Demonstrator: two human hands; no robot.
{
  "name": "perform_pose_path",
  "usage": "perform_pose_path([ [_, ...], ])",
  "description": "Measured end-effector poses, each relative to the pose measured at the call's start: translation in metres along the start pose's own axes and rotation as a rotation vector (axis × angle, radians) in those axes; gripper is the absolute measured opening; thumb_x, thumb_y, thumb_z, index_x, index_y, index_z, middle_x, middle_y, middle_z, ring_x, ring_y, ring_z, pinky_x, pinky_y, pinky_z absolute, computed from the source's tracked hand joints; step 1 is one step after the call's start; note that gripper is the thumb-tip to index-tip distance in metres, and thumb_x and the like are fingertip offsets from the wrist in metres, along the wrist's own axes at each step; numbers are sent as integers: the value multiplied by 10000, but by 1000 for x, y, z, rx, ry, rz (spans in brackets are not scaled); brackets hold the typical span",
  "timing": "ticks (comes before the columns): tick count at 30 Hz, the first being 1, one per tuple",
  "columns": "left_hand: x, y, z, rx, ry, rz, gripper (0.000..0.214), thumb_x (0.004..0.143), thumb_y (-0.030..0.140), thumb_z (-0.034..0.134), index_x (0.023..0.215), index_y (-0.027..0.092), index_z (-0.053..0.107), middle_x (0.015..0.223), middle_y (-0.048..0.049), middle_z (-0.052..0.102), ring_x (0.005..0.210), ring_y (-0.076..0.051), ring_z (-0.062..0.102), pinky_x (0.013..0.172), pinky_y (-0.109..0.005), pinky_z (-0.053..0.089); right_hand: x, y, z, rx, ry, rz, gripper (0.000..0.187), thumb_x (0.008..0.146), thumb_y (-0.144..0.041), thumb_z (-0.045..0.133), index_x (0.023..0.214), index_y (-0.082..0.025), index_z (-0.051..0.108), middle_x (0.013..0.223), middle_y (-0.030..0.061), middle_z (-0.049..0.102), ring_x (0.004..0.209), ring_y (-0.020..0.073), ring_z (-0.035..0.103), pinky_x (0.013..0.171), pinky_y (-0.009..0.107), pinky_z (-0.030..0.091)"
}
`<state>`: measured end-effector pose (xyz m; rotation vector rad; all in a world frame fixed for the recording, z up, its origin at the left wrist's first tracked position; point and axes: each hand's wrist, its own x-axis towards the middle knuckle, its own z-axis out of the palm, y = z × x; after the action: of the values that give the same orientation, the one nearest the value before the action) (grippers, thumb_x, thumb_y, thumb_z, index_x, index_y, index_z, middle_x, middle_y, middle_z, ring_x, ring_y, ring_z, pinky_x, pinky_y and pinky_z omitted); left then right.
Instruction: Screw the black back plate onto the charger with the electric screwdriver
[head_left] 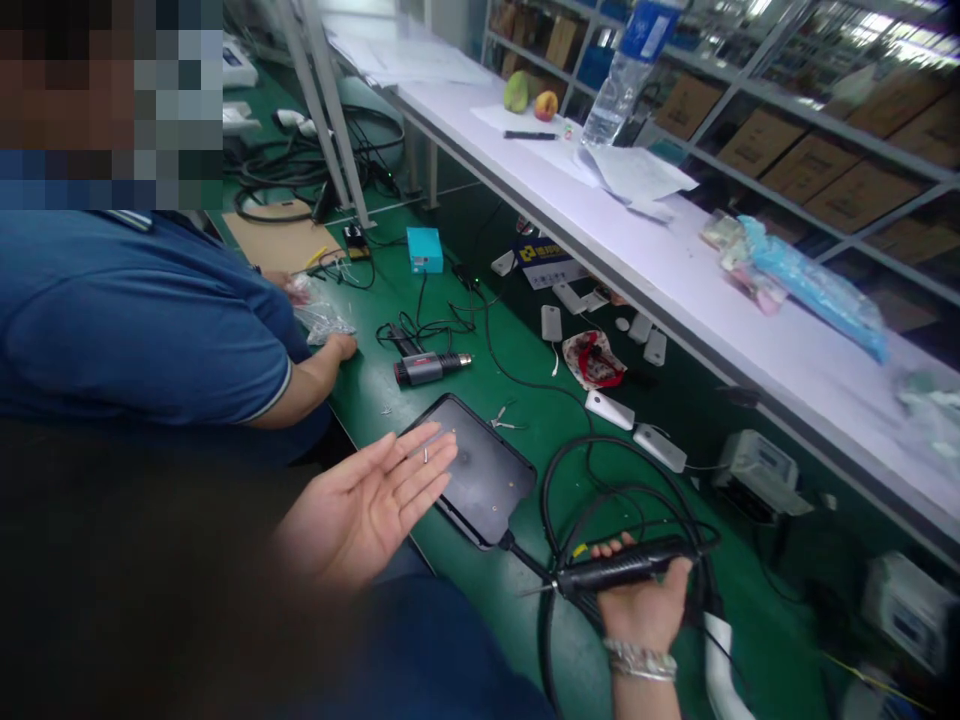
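The left hand (364, 515) lies palm up, fingers slightly apart, a small screw (425, 455) resting on them above the black casing (487, 475) on the table (360, 385). The right hand's (646, 608) fingers clasp a black power screwdriver (626, 567).

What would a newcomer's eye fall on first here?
Probably the open left hand, palm up near the middle, with a tiny screw-like piece on its fingers, before a flat black panel. Next, at lower right, the right hand holding a black screwdriver-like tool.
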<state>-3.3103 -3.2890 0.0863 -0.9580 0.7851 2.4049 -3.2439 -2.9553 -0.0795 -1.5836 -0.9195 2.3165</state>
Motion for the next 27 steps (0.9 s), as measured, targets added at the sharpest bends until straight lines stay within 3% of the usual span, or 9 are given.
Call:
perform_pose_path([
  [3, 2, -2, -1, 18, 31, -7, 412, 1007, 172, 435, 1400, 72, 504, 1373, -142, 626, 1276, -216, 597, 1226, -407, 358, 2, 0, -4, 3, 21, 26, 630, 779, -794, 462, 833, -194, 647, 785, 26, 608, 735, 182, 584, 699, 391, 565],
  [7, 8, -7, -11, 34, -25, 9, 401, 990, 127, 477, 1383, 63, 516, 1387, -147, 614, 1299, -216, 577, 1234, -398, 343, 6, 0, -6, 11, 53, 59, 636, 794, -782, 449, 855, -186, 665, 819, 41, 619, 765, 194, 592, 709, 406, 579],
  [13, 15, -11, -22, 85, -42, 43, 361, 987, 171, 521, 1341, 115, 566, 1405, -110, 608, 1295, -194, 580, 1051, -287, 524, 6, 0, -2, 25, 94, 92, 613, 832, -734, 424, 854, -169, 662, 826, 56, 604, 774, 204, 581, 694, 416, 571],
  [16, 17, -10, -21, 89, 14, 44, 323, 988, 178, 520, 1301, 125, 579, 1380, -114, 626, 1204, -199, 647, 938, -283, 585, 5, 0, 1, 21, 92, 91, 623, 836, -737, 414, 864, -166, 662, 832, 60, 598, 778, 211, 579, 693, 432, 562],
  [19, 19, -12, -19, 51, 85, 99, 190, 981, 172, 533, 1140, 114, 619, 1352, -115, 647, 1063, -182, 710, 895, -310, 608, 4, 0, 4, -2, 105, 85, 626, 865, -718, 367, 867, -162, 655, 852, 78, 602, 785, 223, 585, 684, 455, 555],
  [22, 22, -14, -19, 26, 114, 128, 135, 979, 193, 542, 1022, 117, 645, 1216, -103, 720, 871, -146, 739, 860, -330, 622, 5, 1, 6, -29, 105, 67, 607, 890, -683, 335, 861, -161, 643, 859, 86, 603, 781, 226, 593, 663, 460, 552],
  [24, 23, -15, -20, 21, 120, 127, 145, 974, 216, 554, 1008, 129, 665, 1106, -87, 754, 781, -131, 735, 830, -331, 627, 8, 2, 6, -47, 104, 75, 607, 881, -687, 339, 851, -161, 640, 854, 91, 604, 768, 228, 596, 640, 457, 553],
  [27, 24, -15, -24, 33, 122, 123, 162, 954, 219, 593, 1060, 153, 694, 1098, -64, 753, 768, -116, 726, 803, -298, 626, 16, 3, 1, -61, 87, 84, 627, 870, -707, 334, 854, -162, 644, 859, 98, 612, 765, 234, 604, 624, 456, 559],
])
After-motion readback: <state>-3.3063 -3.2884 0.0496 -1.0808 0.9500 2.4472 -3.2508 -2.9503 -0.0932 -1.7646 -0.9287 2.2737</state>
